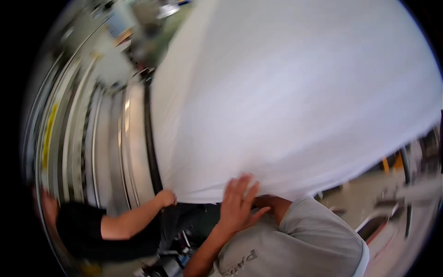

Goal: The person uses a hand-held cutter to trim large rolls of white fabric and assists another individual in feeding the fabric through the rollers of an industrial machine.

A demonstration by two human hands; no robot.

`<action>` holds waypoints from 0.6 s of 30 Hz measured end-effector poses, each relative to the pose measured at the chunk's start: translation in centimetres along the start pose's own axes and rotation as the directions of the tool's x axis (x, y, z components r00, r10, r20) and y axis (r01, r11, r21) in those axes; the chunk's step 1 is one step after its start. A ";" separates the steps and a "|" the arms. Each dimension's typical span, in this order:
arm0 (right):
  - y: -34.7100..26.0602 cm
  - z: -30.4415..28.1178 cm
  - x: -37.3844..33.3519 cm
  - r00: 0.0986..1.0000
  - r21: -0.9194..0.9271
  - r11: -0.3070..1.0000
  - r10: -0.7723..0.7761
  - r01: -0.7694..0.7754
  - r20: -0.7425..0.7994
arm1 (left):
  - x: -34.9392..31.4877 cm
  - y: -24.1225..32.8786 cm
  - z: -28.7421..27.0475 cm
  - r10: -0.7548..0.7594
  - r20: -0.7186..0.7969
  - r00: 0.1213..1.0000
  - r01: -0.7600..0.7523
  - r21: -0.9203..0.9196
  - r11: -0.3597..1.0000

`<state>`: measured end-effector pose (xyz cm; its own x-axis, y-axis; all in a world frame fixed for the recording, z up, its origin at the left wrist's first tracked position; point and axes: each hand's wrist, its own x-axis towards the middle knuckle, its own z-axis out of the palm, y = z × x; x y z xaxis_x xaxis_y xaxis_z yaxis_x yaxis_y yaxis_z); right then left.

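A wide white cloth (277, 106) spreads over most of the view, its near edge hanging in front of me. My left hand (237, 203) is at that edge with fingers and thumb spread, open and slightly blurred. The fingertips overlap the cloth in view; whether they touch it I cannot tell. From a grey sleeve on the right my right forearm (274, 205) bends inward under the cloth edge, which hides my right hand. At the cloth's near left corner, a co-worker's closed hand (166, 198) grips the edge.
A co-worker in a black sleeve (78, 226) leans in from the left. Long metal rollers and rails (124, 143) run beside the cloth, bordered by a dark bar (150, 134). Metal frames (401, 203) stand over the floor at right. Blurred items, including a blue container (120, 23), lie far left.
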<state>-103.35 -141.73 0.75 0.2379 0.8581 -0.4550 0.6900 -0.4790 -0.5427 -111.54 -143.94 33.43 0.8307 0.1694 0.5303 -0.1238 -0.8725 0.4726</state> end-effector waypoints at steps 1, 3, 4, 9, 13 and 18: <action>3.3 -0.9 -1.1 0.994 0.036 0.995 0.096 -0.094 -0.054 | 0.4 0.9 2.8 0.193 -0.003 0.981 -0.191 -0.169 0.967; 10.7 -2.8 -3.9 0.946 0.129 0.955 0.287 -0.269 -0.154 | 2.3 3.3 7.9 0.361 0.021 0.932 -0.337 -0.314 0.888; 13.2 -2.8 -5.3 0.911 0.195 0.923 0.366 -0.331 -0.188 | 2.5 3.9 9.0 0.554 0.200 0.808 -0.465 -0.359 0.809; 24.5 -6.6 -9.7 0.786 0.354 0.853 0.502 -0.382 -0.361 | 12.2 1.7 14.8 -0.276 0.806 0.523 0.333 0.105 0.937; 25.7 -4.7 -8.3 0.817 0.436 0.852 0.458 -0.291 -0.350 | 10.0 -5.7 6.9 -0.165 -0.023 0.986 0.166 0.157 0.973; 32.3 -7.8 -0.7 0.763 0.575 0.805 0.462 -0.147 -0.453 | 9.1 -5.3 4.2 0.019 -0.171 0.985 0.084 0.570 0.818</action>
<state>-75.88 -156.40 -10.91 0.8096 0.5169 -0.2781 0.1279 -0.6177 -0.7759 -101.05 -139.72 32.76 0.7230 0.2291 0.6518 0.2775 -0.9603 0.0298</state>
